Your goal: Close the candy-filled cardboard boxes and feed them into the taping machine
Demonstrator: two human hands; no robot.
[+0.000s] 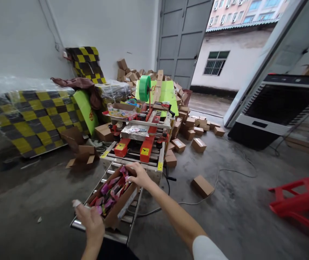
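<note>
An open cardboard box (126, 206) sits on a roller conveyor (75, 224), filled with small pink, purple and red wrapped packets (113, 191). My right hand (138, 175) grips the box's far end, its thumb over the side near the packets. At the near left corner is my left hand (91, 218), fingers apart, with white wrapping on one fingertip; whether it touches the box is unclear. Beyond the box stands a carton taping machine (146, 141) with orange belt covers and a green tape roll (144, 88).
Many closed cartons (198, 145) are heaped behind and right of the machine. Checkered yellow-and-black stacks (40, 115) line the left wall. An empty open carton (84, 155) lies left. A cable (222, 173), a red stool (303, 202) and an air cooler (276, 108) are on the right.
</note>
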